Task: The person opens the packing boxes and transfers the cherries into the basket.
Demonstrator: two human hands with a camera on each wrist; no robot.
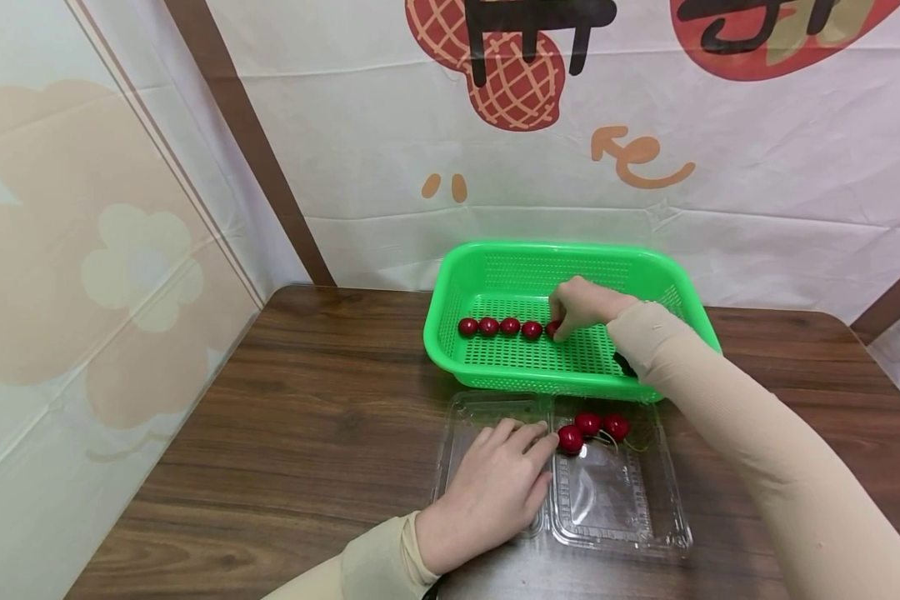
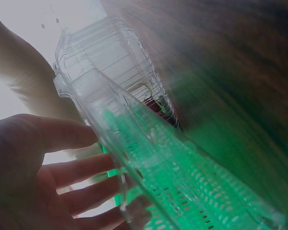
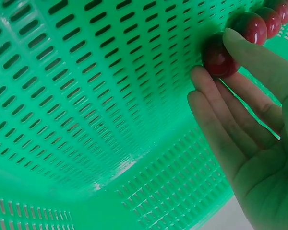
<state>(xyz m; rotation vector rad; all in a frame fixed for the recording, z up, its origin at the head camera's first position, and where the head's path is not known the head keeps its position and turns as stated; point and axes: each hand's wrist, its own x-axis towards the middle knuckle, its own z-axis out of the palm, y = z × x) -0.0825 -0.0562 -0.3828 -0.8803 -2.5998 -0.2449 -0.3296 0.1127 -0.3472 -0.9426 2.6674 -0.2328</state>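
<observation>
Wood table (image 1: 330,383): right hand (image 1: 583,303) pinches the end cherry (image 3: 218,58) inside the green basket (image 1: 555,379), best let go low so the neighbouring cherry (image 1: 532,330) doesn't roll; left hand (image 1: 492,479), fingers loosely spread, rests on the clear container (image 1: 607,521).

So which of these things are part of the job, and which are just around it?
In the job:
- right hand, pinching a cherry
- green basket holding the cherry row
- left hand, touching the clear container

Just around:
- wooden table
- printed cloth
</observation>
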